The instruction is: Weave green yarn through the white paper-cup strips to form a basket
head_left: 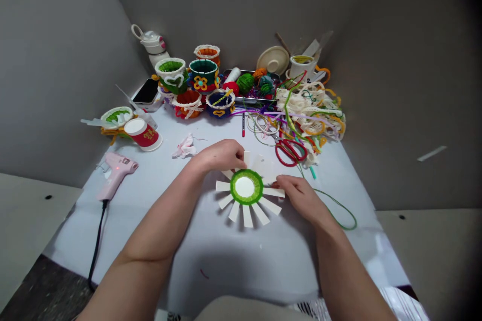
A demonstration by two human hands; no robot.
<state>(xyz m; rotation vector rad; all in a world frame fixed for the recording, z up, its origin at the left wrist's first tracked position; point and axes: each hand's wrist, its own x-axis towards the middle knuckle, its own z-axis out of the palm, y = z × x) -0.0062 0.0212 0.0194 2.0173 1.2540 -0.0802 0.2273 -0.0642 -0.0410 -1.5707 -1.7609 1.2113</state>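
A paper cup cut into strips (246, 214) is spread out like a flower in front of me, with green yarn wound in a ring (246, 200) around its round white base. At its upper left edge, the fingers of my left hand (228, 154) are closed on the strips. My right hand (297, 193) pinches strips on the right side of the cup. The fingertips of both hands are partly hidden. Beyond the cup lie red-handled scissors (289, 152), apart from both hands.
A pink glue gun (117, 173) with a black cord lies at the left. Near it stands a red and white paper cup (143, 134). Several yarn-covered cups (203, 77) are stacked at the back, beside a tray of yarn balls (245, 83). Lace and cords (311, 110) heap at the right.
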